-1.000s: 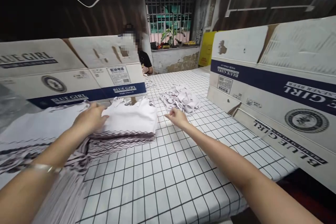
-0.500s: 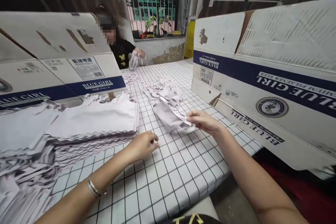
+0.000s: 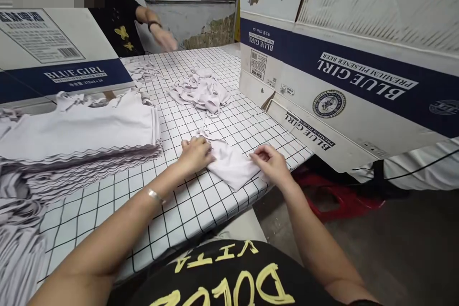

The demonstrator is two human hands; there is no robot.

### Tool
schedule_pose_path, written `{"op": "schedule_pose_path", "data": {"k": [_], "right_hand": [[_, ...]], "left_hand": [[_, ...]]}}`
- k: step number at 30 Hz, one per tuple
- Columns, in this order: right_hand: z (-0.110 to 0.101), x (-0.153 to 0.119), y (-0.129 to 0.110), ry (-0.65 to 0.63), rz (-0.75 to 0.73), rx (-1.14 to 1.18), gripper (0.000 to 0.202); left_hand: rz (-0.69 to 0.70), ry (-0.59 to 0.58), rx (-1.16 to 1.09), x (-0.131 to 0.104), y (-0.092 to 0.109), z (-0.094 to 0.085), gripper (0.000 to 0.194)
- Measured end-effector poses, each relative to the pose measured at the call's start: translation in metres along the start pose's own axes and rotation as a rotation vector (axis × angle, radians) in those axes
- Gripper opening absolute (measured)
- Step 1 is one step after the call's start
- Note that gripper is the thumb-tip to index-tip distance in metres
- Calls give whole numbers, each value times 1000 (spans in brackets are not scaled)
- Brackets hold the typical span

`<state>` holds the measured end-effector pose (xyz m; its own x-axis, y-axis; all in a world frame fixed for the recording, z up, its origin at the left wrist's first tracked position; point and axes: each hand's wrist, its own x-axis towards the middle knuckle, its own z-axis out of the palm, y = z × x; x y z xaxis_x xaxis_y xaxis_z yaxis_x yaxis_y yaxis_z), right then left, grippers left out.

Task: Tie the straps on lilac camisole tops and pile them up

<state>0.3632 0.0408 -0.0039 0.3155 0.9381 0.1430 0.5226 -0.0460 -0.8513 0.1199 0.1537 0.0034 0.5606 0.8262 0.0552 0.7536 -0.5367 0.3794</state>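
A pale, thin-strapped top (image 3: 233, 165) lies crumpled near the table's front edge, between my hands. My left hand (image 3: 196, 154) is closed on its left end, fingers curled over the cloth. At the other end, my right hand (image 3: 271, 165) pinches the fabric between thumb and fingers and draws it out to the right. Beyond them is a loose heap of similar pale tops (image 3: 202, 91). To the left of my left hand, a neat stack of flat pale tops (image 3: 89, 126) shows wavy lower edges.
The table (image 3: 186, 210) has a black-and-white grid cover. A large carton (image 3: 287, 57) stands along the right edge, another carton (image 3: 89, 76) at the back left. Across the table a co-worker's hand (image 3: 163, 38) hovers near more pale pieces (image 3: 143, 71). Folded cloth (image 3: 21, 244) lies front left.
My left hand has reached the top and taken hold of it. The top has come closer to me, off the heap. The co-worker's hand no longer holds cloth. My view has tilted down.
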Motion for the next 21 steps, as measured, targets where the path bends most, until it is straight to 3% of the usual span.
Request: {"op": "schedule_pose_path", "data": {"k": [2,6,9,12,14,15,18,21], "right_hand": [[16,-10,-13,-109,-57,-43,25],[38,-26,-13,-249,-213,-245,27],[44,-17,-3,-148,-169,-242,10],[45,9,-1,-142,23,68,13],[45,29,-8,-164,101,294,18],[46,38,-13,-161,122,375,19],[46,59,-32,-119,113,458,24],[37,73,-51,-82,-14,336,33]], "left_hand": [[-47,-136,-180,18,-6,-6,16],[-264,-293,-846,45,-29,-30,23],[-478,-178,-893,55,-42,-42,21],[-583,103,-699,50,-35,-39,27],[-470,245,-573,38,-19,-26,32],[-367,259,-501,32,-9,-18,35],[-89,146,-271,15,16,5,30],[-72,147,-164,15,22,8,21]]}}
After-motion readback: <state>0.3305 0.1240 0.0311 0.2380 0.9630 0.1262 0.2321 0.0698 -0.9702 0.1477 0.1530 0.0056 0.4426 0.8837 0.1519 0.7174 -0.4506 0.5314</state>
